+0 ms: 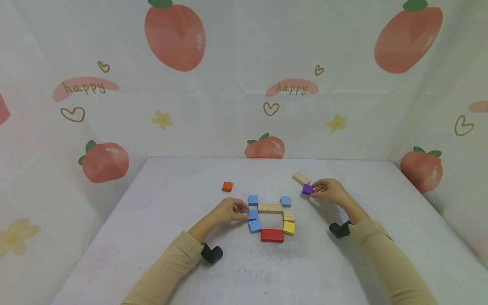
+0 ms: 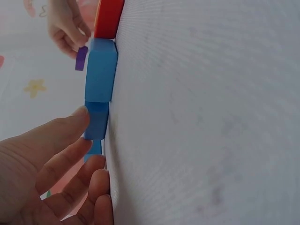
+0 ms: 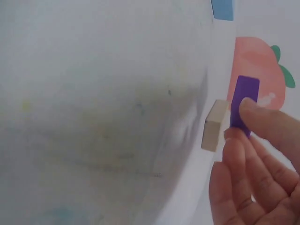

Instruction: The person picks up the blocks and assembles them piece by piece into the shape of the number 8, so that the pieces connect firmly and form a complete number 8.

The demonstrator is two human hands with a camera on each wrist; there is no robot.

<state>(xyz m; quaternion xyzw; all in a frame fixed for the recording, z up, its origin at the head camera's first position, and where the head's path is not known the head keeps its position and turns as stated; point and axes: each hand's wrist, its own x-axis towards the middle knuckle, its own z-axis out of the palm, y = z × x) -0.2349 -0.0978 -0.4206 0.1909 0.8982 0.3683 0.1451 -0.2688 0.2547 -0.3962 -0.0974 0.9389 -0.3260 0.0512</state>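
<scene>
In the head view, my right hand (image 1: 331, 191) pinches a small purple block (image 1: 307, 189) between thumb and fingers, at the right rear of a block arrangement. The right wrist view shows the purple block (image 3: 244, 101) held up beside a plain wooden block (image 3: 215, 125). My left hand (image 1: 228, 211) is at the left side of the arrangement, thumb and index fingertips right at the middle blue block (image 1: 253, 214). In the left wrist view, that blue block (image 2: 97, 121) stands against a nearer one (image 2: 101, 70), and the other fingers are loosely bent.
A wooden plank (image 1: 270, 208), a red block (image 1: 272, 235), a yellow block (image 1: 289, 228), a small wooden block (image 1: 288, 216) and several blue ones form a ring. An orange-red block (image 1: 227, 187) lies behind left, a wooden block (image 1: 301, 178) behind right. A printed curtain (image 1: 228, 106) backs the table.
</scene>
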